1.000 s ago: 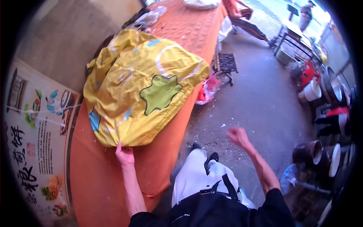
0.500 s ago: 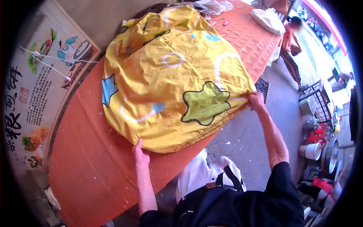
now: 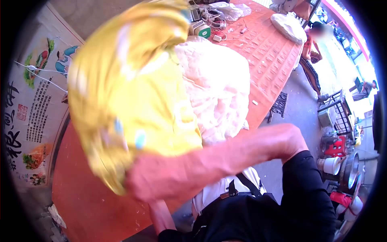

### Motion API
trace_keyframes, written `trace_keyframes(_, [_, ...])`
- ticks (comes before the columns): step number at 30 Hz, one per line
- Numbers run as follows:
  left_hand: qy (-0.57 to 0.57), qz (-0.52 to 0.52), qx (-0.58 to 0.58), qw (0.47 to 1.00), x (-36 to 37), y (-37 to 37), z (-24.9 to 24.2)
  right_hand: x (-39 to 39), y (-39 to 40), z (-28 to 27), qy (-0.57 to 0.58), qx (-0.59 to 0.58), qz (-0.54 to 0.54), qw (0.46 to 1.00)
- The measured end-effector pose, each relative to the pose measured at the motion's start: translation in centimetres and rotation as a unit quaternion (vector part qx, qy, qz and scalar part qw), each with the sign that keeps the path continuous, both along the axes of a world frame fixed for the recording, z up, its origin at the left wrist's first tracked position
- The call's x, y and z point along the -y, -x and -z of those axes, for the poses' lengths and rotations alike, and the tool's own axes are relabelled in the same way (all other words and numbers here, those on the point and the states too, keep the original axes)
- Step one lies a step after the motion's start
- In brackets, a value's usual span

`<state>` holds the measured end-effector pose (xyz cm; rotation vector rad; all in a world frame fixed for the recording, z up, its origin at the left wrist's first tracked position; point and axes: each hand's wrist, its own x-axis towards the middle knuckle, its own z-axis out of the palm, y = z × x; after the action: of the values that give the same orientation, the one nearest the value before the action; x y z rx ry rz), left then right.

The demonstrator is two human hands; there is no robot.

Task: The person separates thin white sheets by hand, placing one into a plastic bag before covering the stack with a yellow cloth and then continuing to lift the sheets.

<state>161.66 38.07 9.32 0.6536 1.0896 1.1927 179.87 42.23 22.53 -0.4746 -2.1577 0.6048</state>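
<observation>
A large yellow cloth (image 3: 133,92) with pale rings and blue spots is lifted and folded back to the left, blurred by motion. Under it lies a pale pink, crumpled soft mass (image 3: 217,88) on the long orange table (image 3: 274,48). My right arm reaches across my body, and my right hand (image 3: 143,181) is clenched on the cloth's lower edge near the table's front. Only the forearm of my left arm (image 3: 163,215) shows below it. My left hand is hidden behind the right one.
A printed poster (image 3: 32,105) hangs at the table's left. Small devices and cables (image 3: 205,26) and a white bag (image 3: 288,26) lie at the far end. A person in orange (image 3: 312,40) stands beyond. A dark stool (image 3: 278,105), a white bucket (image 3: 332,163) and pots crowd the right.
My right hand has swung from the cloth's right edge across to the left, flipping the yellow cloth over and uncovering the pale pink mass. My left hand has gone out of sight.
</observation>
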Motion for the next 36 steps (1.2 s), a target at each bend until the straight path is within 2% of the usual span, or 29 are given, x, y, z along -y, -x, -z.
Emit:
trace_keyframes(1, [0.005, 0.002, -0.01, 1.0, 0.7, -0.2, 0.0, 1.1, 0.3, 1.2, 0.0, 0.0, -0.057, 0.998])
trace_keyframes(2, [0.015, 0.0, -0.023, 1.0, 1.7, -0.2, 0.4, 1.9, -0.9, 1.9, -0.021, 0.034, -0.062, 0.997])
trace_keyframes(4, [0.032, -0.001, -0.04, 0.999, 2.4, -0.7, 1.0, 2.7, -4.8, 2.2, -0.04, 0.224, 0.014, 0.974])
trace_keyframes(6, [0.038, 0.0, -0.057, 0.998, 2.1, -2.0, 1.6, 0.4, -7.9, 5.8, 0.073, 0.249, 0.127, 0.957])
trace_keyframes(7, [0.039, 0.003, -0.066, 0.997, 1.8, -2.8, 1.8, -0.8, -9.0, 5.9, 0.156, 0.32, 0.14, 0.924])
trace_keyframes(10, [0.036, 0.011, -0.095, 0.995, 0.3, -5.5, 1.7, -2.5, -9.5, 8.3, 0.247, 0.285, 0.026, 0.926])
trace_keyframes(14, [0.005, 0.031, -0.138, 0.99, -4.3, -9.5, 0.7, -7.5, -12.7, 10.2, 0.246, 0.23, -0.057, 0.94])
trace_keyframes(15, [-0.01, 0.039, -0.151, 0.988, -6.1, -10.6, 0.3, -9.5, -15.0, 10.2, 0.229, 0.173, 0.003, 0.958])
trace_keyframes(16, [-0.032, 0.05, -0.165, 0.984, -8.9, -12.2, -0.3, -12.5, -18.5, 7.5, 0.286, 0.236, 0.07, 0.926])
trace_keyframes(17, [-0.048, 0.053, -0.174, 0.982, -10.9, -13.4, -0.6, -16.6, -22.1, 12.2, 0.22, 0.191, 0.203, 0.935])
trace_keyframes(18, [-0.069, 0.062, -0.182, 0.979, -14.2, -15.5, -1.7, -20.1, -26.1, 10.3, 0.268, 0.142, 0.295, 0.906])
trace_keyframes(19, [-0.091, 0.07, -0.204, 0.972, -16.5, -16.7, -1.5, -24.6, -31.1, 12.0, 0.279, 0.033, 0.327, 0.903])
trace_keyframes(20, [-0.11, 0.077, -0.218, 0.967, -19.4, -18.5, -1.9, -30.7, -36.5, 15.5, 0.131, 0.058, 0.427, 0.893])
trace_keyframes(22, [-0.14, 0.085, -0.25, 0.954, -24.7, -21.7, -2.0, -35.8, -42.2, 13.6, 0.238, -0.059, 0.549, 0.799])
trace_keyframes(23, [-0.15, 0.088, -0.268, 0.948, -27.2, -23.2, -1.9, -37.8, -44.6, 13.5, 0.304, -0.069, 0.554, 0.772])
trace_keyframes(24, [-0.161, 0.09, -0.287, 0.94, -29.9, -24.9, -1.7, -41.6, -48.3, 16.9, 0.32, -0.096, 0.541, 0.771])
trace_keyframes(26, [-0.175, 0.093, -0.332, 0.922, -34.9, -27.9, -1.3, -43.6, -50.3, 16.8, 0.423, -0.07, 0.467, 0.774])
trace_keyframes(30, [-0.159, 0.09, -0.412, 0.893, -41.2, -30.7, 1.6, -48.5, -50.6, 20.4, 0.471, -0.139, 0.376, 0.786])
trace_keyframes(31, [-0.155, 0.09, -0.428, 0.886, -42.2, -31.0, 2.2, -49.4, -50.6, 21.0, 0.436, -0.154, 0.38, 0.801])
trace_keyframes(34, [-0.145, 0.09, -0.47, 0.866, -44.1, -31.7, 3.7, -50.4, -51.0, 20.0, 0.375, -0.069, 0.409, 0.829])
trace_keyframes(35, [-0.143, 0.089, -0.479, 0.862, -44.6, -31.8, 4.1, -51.0, -50.9, 18.5, 0.374, 0.005, 0.433, 0.82])
trace_keyframes(36, [-0.141, 0.089, -0.488, 0.857, -44.9, -32.0, 4.5, -52.6, -51.5, 18.6, 0.305, 0.098, 0.422, 0.848])
